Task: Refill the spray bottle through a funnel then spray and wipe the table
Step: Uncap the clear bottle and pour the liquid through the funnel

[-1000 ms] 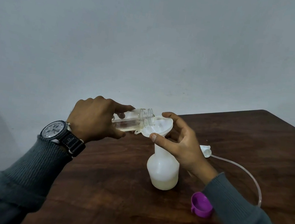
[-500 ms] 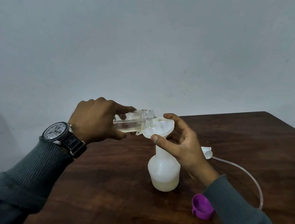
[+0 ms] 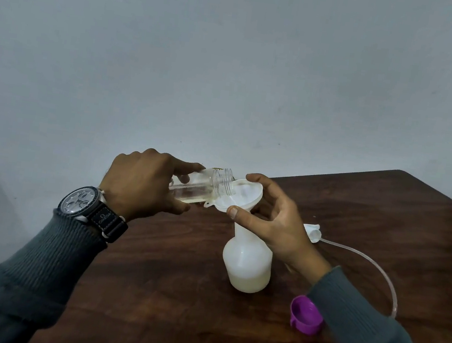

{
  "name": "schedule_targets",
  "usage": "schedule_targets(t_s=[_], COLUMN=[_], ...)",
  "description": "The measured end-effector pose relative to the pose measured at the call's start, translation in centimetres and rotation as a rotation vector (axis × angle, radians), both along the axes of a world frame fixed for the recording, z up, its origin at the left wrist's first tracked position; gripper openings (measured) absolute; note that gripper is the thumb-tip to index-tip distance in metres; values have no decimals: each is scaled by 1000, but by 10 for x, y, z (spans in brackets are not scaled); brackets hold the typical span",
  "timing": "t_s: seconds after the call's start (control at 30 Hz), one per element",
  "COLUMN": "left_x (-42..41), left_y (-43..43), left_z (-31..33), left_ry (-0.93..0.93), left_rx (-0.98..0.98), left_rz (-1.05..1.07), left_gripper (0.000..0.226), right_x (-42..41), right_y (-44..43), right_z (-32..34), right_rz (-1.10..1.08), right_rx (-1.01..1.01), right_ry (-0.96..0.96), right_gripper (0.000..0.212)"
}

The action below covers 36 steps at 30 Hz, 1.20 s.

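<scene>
A white translucent spray bottle (image 3: 246, 262) stands upright on the dark wooden table (image 3: 175, 293), with pale liquid in its bottom part. A white funnel (image 3: 247, 195) sits in its neck. My right hand (image 3: 272, 222) grips the funnel's rim between thumb and fingers. My left hand (image 3: 146, 184) holds a clear jar (image 3: 203, 187) tipped almost on its side, its threaded mouth over the funnel. A little yellowish liquid lies along the jar's lower side and runs into the funnel.
The white spray head (image 3: 312, 232) with its long clear tube (image 3: 377, 271) lies on the table right of the bottle. A purple cap (image 3: 305, 319) rests near my right sleeve. A pale wall stands close behind the table.
The jar is tipped slightly further and holds less liquid than a second ago. Both hands and the bottle stay where they were.
</scene>
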<state>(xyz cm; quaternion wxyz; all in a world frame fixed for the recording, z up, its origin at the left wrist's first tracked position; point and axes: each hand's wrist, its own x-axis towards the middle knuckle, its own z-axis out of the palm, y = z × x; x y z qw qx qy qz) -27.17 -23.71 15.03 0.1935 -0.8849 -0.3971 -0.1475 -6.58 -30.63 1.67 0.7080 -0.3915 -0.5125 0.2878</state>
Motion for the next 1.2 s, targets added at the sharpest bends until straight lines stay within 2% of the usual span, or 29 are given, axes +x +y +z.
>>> schedule_targets(t_s=[1.2], left_x=[-1], left_y=[2], left_z=[-1], left_ry=[1], left_rx=[12], left_rz=[-15], left_gripper=[66], right_x=[-1], right_y=[-2], right_z=[3], right_rz=[-2], right_rx=[-19], right_ry=[3], right_gripper=[60])
